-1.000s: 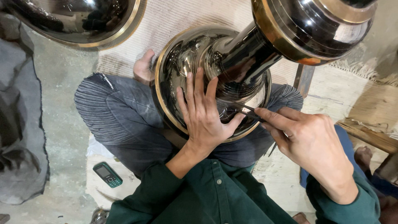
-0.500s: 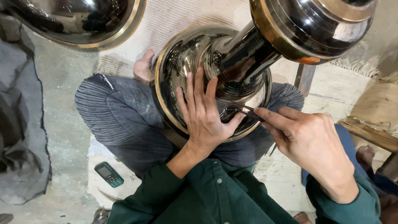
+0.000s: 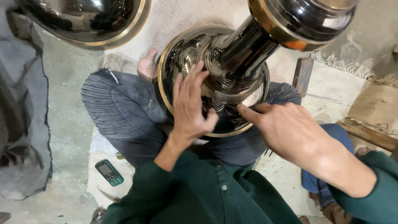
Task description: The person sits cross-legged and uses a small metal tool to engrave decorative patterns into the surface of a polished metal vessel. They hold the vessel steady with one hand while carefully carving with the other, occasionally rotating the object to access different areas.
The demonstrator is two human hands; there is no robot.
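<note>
Left hand [image 3: 188, 103] flat on dark metal vessel [image 3: 211, 79], right hand [image 3: 286, 128] touching

— What is getting cut off up top?
— The glossy black vessel [image 3: 215, 79] is running out past the upper edge, so its upper bulb is showing only in part. A second dark bowl [image 3: 87, 20] is also being clipped there.
— And the right hand [image 3: 290, 128]?
— It is covering whatever it may be gripping; I cannot tell. The left hand [image 3: 188, 103] is hiding part of the vessel's engraved shoulder.

Glossy black, gold-rimmed metal vessel [image 3: 232, 66]
</note>
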